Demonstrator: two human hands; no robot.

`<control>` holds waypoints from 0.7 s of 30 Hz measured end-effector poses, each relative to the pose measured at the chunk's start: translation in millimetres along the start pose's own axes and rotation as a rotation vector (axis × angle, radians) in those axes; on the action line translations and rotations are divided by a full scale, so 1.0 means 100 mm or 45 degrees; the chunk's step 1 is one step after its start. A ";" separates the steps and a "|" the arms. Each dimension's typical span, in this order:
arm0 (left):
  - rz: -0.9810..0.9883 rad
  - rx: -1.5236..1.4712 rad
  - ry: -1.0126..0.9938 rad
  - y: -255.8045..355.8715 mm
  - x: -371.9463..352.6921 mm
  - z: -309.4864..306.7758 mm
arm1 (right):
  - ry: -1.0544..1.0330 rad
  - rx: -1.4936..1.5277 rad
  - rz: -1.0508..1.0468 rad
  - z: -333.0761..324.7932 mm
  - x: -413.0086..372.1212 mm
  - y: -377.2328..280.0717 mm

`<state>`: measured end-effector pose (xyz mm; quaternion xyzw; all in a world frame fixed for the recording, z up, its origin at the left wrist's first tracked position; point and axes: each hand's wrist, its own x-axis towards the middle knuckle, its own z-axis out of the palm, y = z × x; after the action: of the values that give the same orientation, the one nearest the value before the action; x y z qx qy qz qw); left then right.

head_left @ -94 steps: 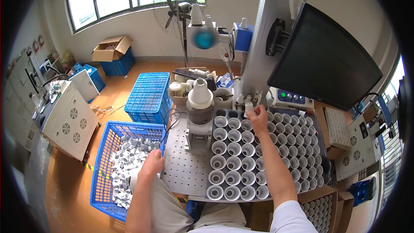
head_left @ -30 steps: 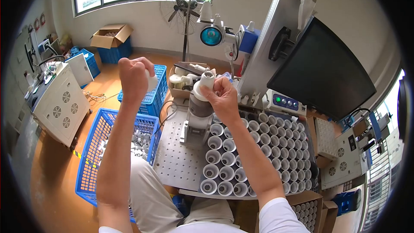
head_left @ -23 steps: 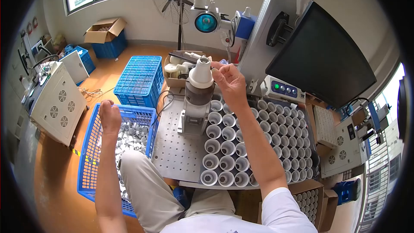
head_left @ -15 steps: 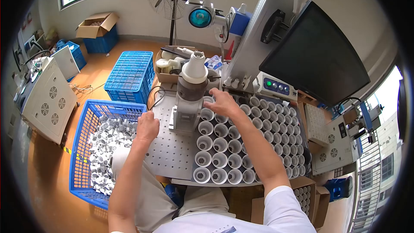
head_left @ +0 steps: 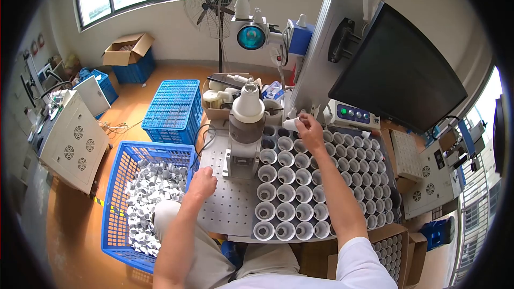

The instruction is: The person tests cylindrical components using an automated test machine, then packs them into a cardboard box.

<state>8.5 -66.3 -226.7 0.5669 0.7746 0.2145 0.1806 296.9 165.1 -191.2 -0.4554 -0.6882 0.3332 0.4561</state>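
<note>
My right hand [head_left: 309, 130] is closed on a white plastic cup [head_left: 290, 124], held tilted above the back rows of the upright white cups [head_left: 286, 193] on the dark tray. My left hand [head_left: 203, 182] hovers over the left edge of the perforated metal plate [head_left: 225, 206]; its fingers are curled together, and anything in them is too small to make out. Between the hands stands a grey fixture [head_left: 244, 155] with a white cone-shaped part [head_left: 249, 104] on top. A blue basket [head_left: 110, 219] of loose small white-grey parts [head_left: 152, 203] is at the left.
A lens head [head_left: 250, 37] hangs above the fixture. Behind it sits a cardboard box [head_left: 217, 113] of assorted parts. A monitor [head_left: 401, 69] and a control box with buttons [head_left: 353, 116] stand at the right. A closed blue crate [head_left: 172, 109] is on the floor.
The camera view has shifted, so the scene sits lower and further right. My right hand has moved away from the fixture, and a white cup now shows in its fingers.
</note>
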 end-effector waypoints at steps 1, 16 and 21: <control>0.008 -0.027 -0.018 -0.05 0.04 0.07 | 0.033 0.095 0.038 -0.04 -0.04 0.10; 0.205 0.003 -0.069 -0.04 -0.01 0.19 | 0.152 0.238 -0.040 -0.11 -0.13 0.27; 0.170 0.018 -0.087 -0.02 -0.03 0.19 | 0.213 0.046 -0.099 -0.14 -0.14 0.23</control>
<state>17.7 -67.3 -244.2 0.6254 0.7300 0.2013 0.1883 319.3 161.4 -210.5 -0.4464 -0.6586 0.2884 0.5327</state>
